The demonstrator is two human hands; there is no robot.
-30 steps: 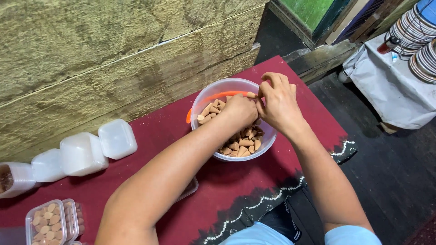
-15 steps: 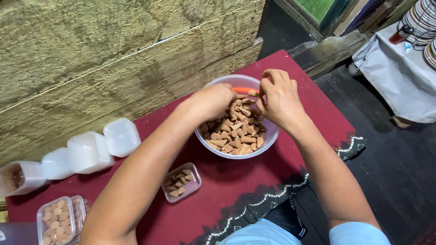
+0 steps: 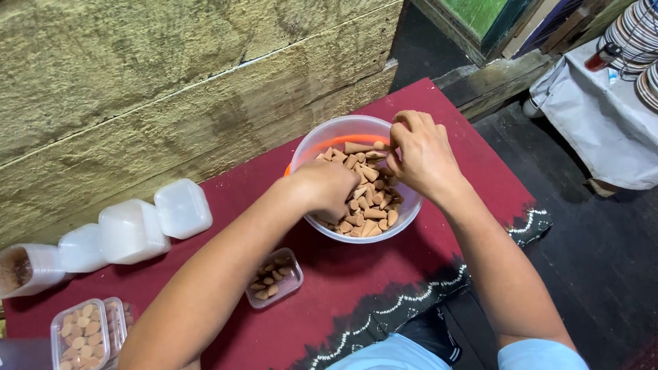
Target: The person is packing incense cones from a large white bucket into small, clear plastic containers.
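Two hands work inside the clear bowl (image 3: 408, 214) of tan cones (image 3: 367, 195) on the red desk (image 3: 343, 288), seen from the head camera. Left hand (image 3: 327, 186) lies curled over the near cones, grip closed, contents hidden. Right hand (image 3: 421, 156) pinches at the far rim, possibly on one cone. Small tray (image 3: 275, 277) sits nearer the left arm.

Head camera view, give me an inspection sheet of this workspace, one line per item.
Surface: table under a dark red cloth with patterned edge.
Job's things: clear bowl of tan cone-shaped pieces; small open box partly filled with them.
Clutter: closed white boxes along the wall; filled clear boxes at lower left.
Hands: left hand and right hand both in the bowl among the pieces; grip unclear.
Cables: nothing seen.
Surroundings: rough wall; white-covered stand with stacked dishes.
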